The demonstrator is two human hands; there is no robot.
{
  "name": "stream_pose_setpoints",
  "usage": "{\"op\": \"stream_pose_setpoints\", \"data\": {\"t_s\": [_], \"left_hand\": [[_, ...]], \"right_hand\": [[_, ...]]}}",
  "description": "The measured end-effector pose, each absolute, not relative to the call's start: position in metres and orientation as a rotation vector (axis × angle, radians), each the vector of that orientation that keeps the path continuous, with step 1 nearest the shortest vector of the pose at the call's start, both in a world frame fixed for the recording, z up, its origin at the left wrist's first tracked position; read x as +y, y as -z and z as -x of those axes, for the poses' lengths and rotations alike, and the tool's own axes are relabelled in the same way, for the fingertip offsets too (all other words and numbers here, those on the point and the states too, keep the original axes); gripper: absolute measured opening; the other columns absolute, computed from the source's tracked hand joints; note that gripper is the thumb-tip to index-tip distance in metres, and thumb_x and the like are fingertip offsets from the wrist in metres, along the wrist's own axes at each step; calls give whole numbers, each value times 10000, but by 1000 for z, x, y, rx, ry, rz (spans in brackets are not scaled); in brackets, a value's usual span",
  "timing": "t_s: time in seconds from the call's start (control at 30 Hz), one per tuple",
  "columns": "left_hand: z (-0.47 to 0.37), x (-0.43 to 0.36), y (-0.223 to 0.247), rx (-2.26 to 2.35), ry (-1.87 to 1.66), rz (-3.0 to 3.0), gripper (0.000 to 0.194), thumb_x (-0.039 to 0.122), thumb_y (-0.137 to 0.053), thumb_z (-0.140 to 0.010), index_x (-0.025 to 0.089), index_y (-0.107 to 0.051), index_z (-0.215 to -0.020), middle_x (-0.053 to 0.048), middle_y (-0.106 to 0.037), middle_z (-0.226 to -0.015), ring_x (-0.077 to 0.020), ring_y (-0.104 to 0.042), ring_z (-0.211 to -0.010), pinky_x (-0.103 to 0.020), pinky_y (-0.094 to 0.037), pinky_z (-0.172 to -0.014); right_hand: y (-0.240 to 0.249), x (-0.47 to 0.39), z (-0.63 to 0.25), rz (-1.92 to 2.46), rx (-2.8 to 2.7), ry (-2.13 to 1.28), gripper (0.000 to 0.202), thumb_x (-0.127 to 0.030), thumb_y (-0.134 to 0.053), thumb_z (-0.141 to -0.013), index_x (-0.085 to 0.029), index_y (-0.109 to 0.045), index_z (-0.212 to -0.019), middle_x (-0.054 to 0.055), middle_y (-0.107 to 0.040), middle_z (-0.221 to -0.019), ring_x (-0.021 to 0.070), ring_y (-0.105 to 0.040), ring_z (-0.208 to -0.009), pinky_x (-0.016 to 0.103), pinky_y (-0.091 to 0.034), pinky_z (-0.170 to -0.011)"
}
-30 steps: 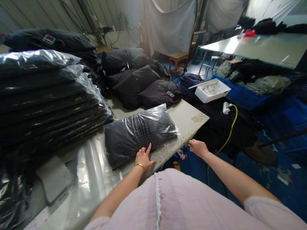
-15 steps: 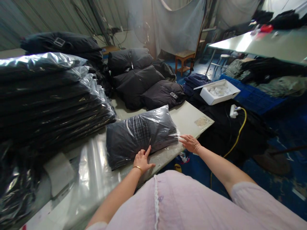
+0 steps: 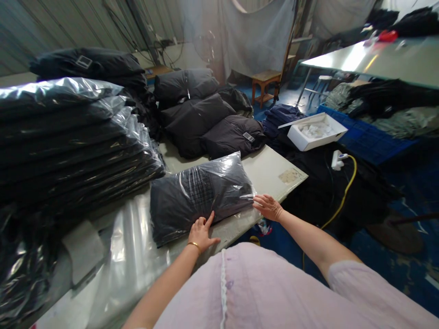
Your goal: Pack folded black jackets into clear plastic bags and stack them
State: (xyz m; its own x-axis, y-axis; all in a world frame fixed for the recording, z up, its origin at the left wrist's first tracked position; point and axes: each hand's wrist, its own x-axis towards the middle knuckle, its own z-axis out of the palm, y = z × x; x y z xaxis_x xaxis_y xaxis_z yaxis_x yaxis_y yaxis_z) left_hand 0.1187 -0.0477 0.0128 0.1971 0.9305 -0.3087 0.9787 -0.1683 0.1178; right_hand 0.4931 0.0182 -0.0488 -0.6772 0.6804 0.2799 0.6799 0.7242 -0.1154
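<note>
A dark folded garment in a clear plastic bag lies on the table, with a dark checked patch at its middle. My left hand rests against the bag's near edge, thumb and index finger spread apart. Some of its other fingertips are hidden at the bag's lower side. At the bag's right end, my right hand touches the plastic near the corner with its fingers stretched out. Flat clear plastic bags lie on the table left of my left hand.
A tall stack of bagged dark garments stands at the left. Behind the bag lie several dark padded garments. An open white box sits on dark cloth at the right, near a power strip with a yellow cable.
My right hand has shifted slightly left against the bag's right end. My left hand stays at the near edge, and the bag has barely moved.
</note>
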Motion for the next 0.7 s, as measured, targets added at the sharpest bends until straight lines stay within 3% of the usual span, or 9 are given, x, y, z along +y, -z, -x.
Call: {"op": "stream_pose_setpoints", "data": {"t_s": [0.33,0.57,0.63,0.7], "left_hand": [[-116,-48,-12,1789,207,-2243,1128,673,-721,-591,361,-181,-1531,-65,-467,-1141,-256,-460,-1045,-353,-343,-976],[-124,-56,-3,1896,171,-2357,1063,759,-612,-654,316,-211,-1532,-81,-483,-1107,-268,-453,-998,-390,-363,-915],[-122,-59,5,1909,148,-2420,982,713,-602,-709,312,-234,-1527,-90,-493,-1128,-271,-451,-995,-397,-372,-901],[-118,-61,13,1894,123,-2487,780,589,-555,-824,329,-288,-1509,-93,-505,-1145,-259,-460,-979,-391,-385,-883]], "right_hand": [[42,18,-507,1157,-2563,78,302,-116,-473,-912,-275,-657,-1091,11,-646,-1264,170,-482,-1281,362,-212,-1081],[29,15,-525,982,-2491,227,221,-147,-539,-909,-264,-692,-1017,1,-672,-1237,166,-508,-1266,331,-263,-1066],[25,16,-527,950,-2540,206,237,-139,-531,-907,-261,-695,-1029,5,-655,-1271,168,-491,-1288,335,-272,-1071],[22,19,-529,889,-2632,155,260,-125,-514,-908,-260,-698,-1033,2,-628,-1312,161,-471,-1311,337,-280,-1075]]}}
